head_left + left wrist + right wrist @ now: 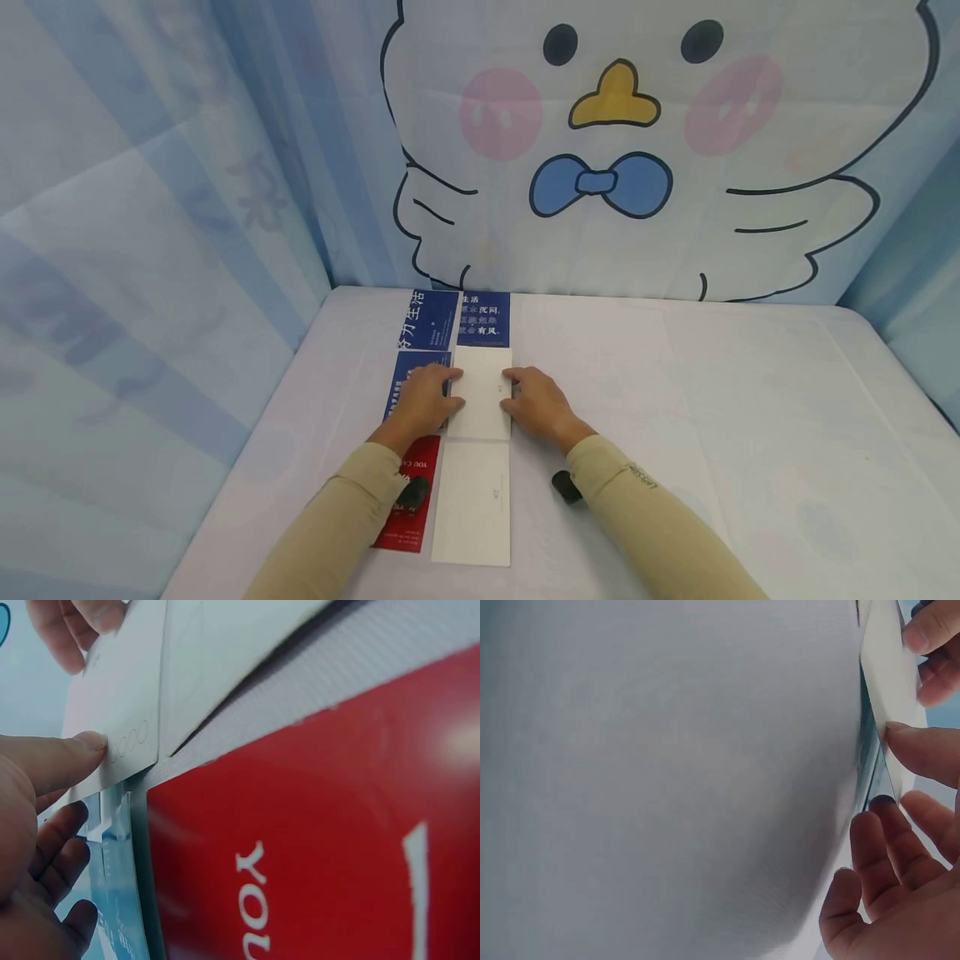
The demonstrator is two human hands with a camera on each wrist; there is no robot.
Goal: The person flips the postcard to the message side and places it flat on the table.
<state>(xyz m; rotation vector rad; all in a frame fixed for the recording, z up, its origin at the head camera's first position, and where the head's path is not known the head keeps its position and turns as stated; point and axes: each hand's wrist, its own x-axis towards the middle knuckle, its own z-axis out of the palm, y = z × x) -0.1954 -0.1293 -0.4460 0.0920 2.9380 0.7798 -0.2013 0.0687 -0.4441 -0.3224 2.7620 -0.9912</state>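
Note:
A white blank-backed postcard (pixel 480 396) is held by its two long edges, its print a small mark at the right and a row of circles that shows in the left wrist view. My left hand (pixel 423 398) pinches its left edge, thumb on top, the other fingers loosely bent. At the opposite edge my right hand (pixel 911 855) grips it between thumb and forefinger. Just below lies another white postcard (pixel 472 504), face down. Partly covered by my left hand and forearm are a blue postcard (pixel 400 375) and a red postcard (pixel 300 817) with white lettering.
Two more blue cards, one at the left (pixel 431 321) and one at the right (pixel 483 319), lie at the far edge of the white-covered table (pixel 712 450). Behind it hangs a curtain (pixel 600 250) with a cartoon bird. Another curtain (pixel 135 250) runs along the left side.

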